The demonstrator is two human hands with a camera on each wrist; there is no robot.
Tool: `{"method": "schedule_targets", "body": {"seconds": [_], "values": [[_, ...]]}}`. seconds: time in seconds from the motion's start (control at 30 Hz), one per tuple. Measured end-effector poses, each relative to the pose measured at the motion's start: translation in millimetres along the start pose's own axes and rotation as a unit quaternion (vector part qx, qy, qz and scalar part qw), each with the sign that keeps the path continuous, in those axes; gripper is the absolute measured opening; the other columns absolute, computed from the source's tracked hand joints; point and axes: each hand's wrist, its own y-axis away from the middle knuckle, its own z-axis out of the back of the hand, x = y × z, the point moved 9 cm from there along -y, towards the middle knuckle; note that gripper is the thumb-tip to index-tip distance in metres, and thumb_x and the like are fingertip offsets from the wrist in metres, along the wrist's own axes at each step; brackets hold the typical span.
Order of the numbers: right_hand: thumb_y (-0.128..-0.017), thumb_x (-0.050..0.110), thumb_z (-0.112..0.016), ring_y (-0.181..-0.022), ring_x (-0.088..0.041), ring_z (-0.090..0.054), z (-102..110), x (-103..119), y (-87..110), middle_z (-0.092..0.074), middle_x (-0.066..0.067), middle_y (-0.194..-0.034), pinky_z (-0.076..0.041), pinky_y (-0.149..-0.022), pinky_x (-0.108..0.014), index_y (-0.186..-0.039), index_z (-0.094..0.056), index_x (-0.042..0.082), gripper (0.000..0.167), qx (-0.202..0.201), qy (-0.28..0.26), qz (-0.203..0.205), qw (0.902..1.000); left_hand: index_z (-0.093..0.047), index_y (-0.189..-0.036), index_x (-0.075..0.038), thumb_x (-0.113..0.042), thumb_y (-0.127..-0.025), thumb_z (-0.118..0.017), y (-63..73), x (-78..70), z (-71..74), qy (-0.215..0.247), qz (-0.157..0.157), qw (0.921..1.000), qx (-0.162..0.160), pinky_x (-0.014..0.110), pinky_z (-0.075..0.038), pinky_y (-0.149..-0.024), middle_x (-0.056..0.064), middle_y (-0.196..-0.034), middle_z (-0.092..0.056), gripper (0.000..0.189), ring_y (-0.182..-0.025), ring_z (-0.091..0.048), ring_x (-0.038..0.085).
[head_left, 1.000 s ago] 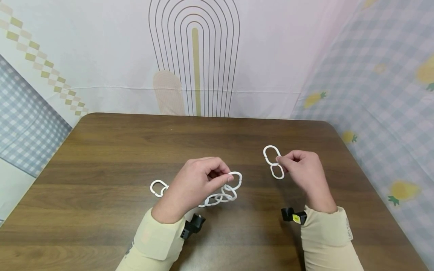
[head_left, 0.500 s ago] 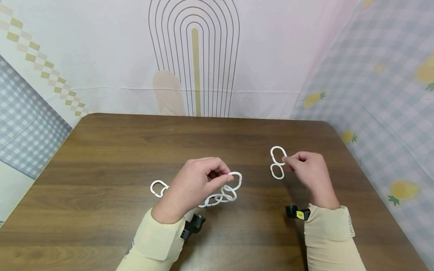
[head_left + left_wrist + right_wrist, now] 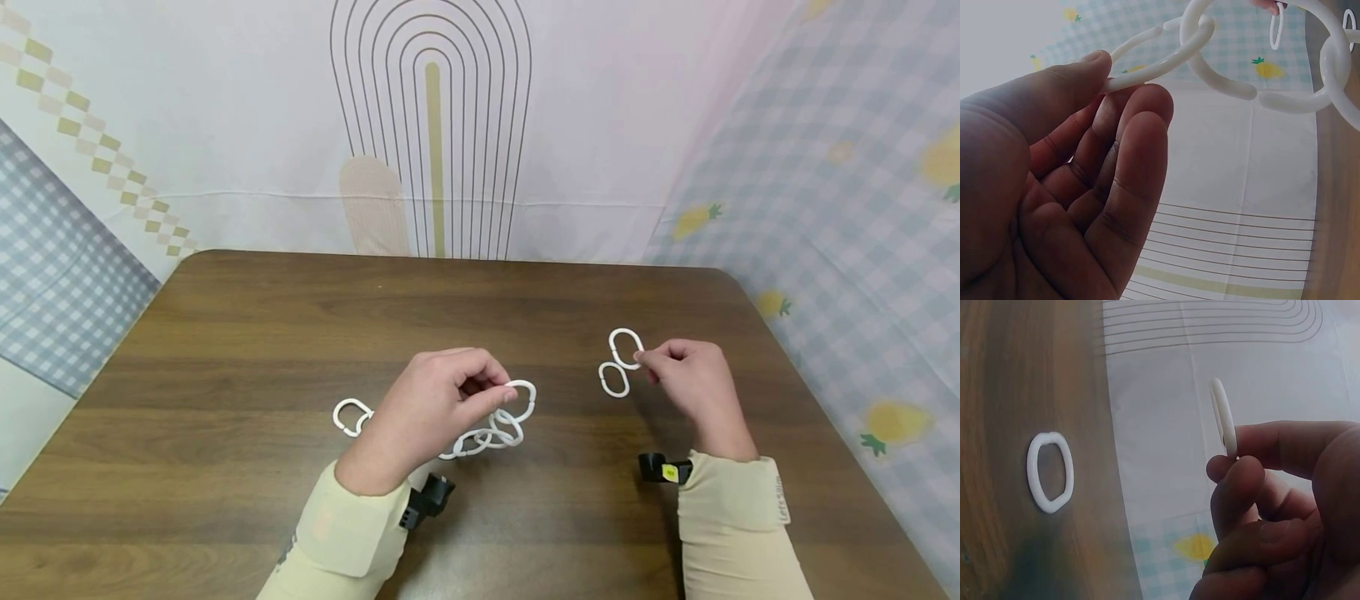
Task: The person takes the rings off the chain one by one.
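Observation:
My left hand (image 3: 431, 408) pinches the end link of a white plastic chain (image 3: 519, 432) between thumb and fingers. From that pinched link (image 3: 1169, 65) more oval links hang, hooked through one another, down to the table. Part of the chain is hidden behind the hand; linked rings (image 3: 339, 410) show at its left. My right hand (image 3: 693, 385) pinches a single loose white link (image 3: 1223, 415) above the table. Another loose link (image 3: 1033, 472) lies flat on the wood, apart from the held one, though the two seem to overlap in the head view.
The brown wooden table (image 3: 315, 317) has rounded far corners. A patterned cloth (image 3: 585, 125) hangs behind it, with a checked pineapple cloth (image 3: 847, 275) at the right. Both wrists carry small black cameras (image 3: 426, 500).
My right hand has moved a little to the right with its link, shifting away from the link on the table. The left hand and the chain stay put.

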Motion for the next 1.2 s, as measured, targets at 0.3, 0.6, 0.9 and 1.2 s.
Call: {"method": "schedule_targets", "body": {"seconds": [0.3,0.6,0.9,1.2], "values": [[-0.097,0.029,-0.062,-0.070,-0.022,-0.049,-3.9,-10.7,-4.3,-0.062,0.001,-0.068,-0.039,-0.062,-0.033,-0.076,-0.067,0.002,0.034,0.017,0.016,-0.002,0.9997,-0.072,-0.085,-0.018,-0.020,-0.089,-0.078,0.2,1.0,0.2,0.001,0.001,1.0000,0.000,0.020,-0.053,-0.069,-0.014,-0.078,-0.066,0.008,-0.070,-0.059,-0.002],[-0.097,0.028,-0.061,-0.071,-0.022,-0.050,-5.0,-25.2,-9.1,-0.062,0.000,-0.070,-0.039,-0.062,-0.033,-0.080,-0.068,0.000,0.034,0.022,0.025,-0.004,0.9994,-0.072,-0.086,-0.018,-0.020,-0.089,-0.077,0.0,2.6,0.6,-0.004,0.007,1.0000,0.001,0.020,-0.053,-0.070,-0.013,-0.079,-0.066,0.007,-0.071,-0.060,-0.002],[-0.096,0.027,-0.061,-0.075,-0.022,-0.053,-9.5,-36.0,-12.4,-0.063,0.000,-0.073,-0.040,-0.067,-0.034,-0.078,-0.068,0.003,0.031,0.053,0.060,-0.007,0.9967,-0.072,-0.086,-0.018,-0.021,-0.090,-0.077,-0.2,3.3,0.6,-0.004,0.014,0.9999,0.005,0.020,-0.053,-0.070,-0.013,-0.078,-0.065,0.007,-0.071,-0.059,-0.002],[-0.097,0.028,-0.060,-0.076,-0.023,-0.054,-16.2,-47.9,-13.5,-0.062,-0.002,-0.072,-0.040,-0.068,-0.035,-0.082,-0.069,0.004,0.030,0.082,0.081,-0.022,0.9931,-0.072,-0.086,-0.018,-0.021,-0.090,-0.077,-0.1,4.1,0.3,-0.005,0.016,0.9999,0.003,0.021,-0.053,-0.069,-0.014,-0.078,-0.065,0.007,-0.070,-0.059,-0.002]]}}
